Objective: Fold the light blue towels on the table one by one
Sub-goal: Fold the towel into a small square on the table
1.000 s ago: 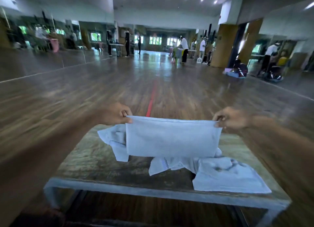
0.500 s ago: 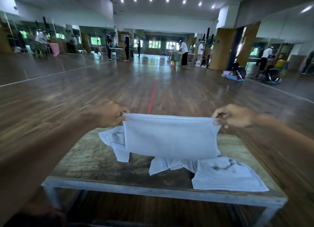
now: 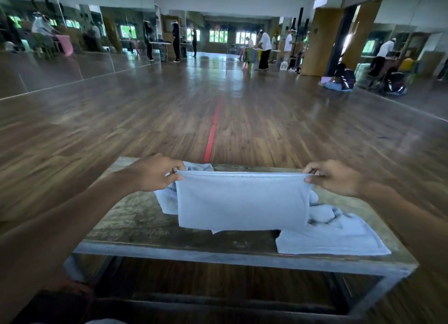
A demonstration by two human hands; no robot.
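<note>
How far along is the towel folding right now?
Done: no neatly folded towel shows. In hand: the left hand and right hand pinch the top corners of a doubled towel above the table. Left: finishing it, then the rumpled towels lying behind it.

The low table [image 3: 145, 229] has a worn, stained wooden top on a grey metal frame; a light blue towel [image 3: 339, 236] lies rumpled at its right front corner (one edge near the rim); a second towel [image 3: 167, 202] lies crumpled toward the left rear.
</note>
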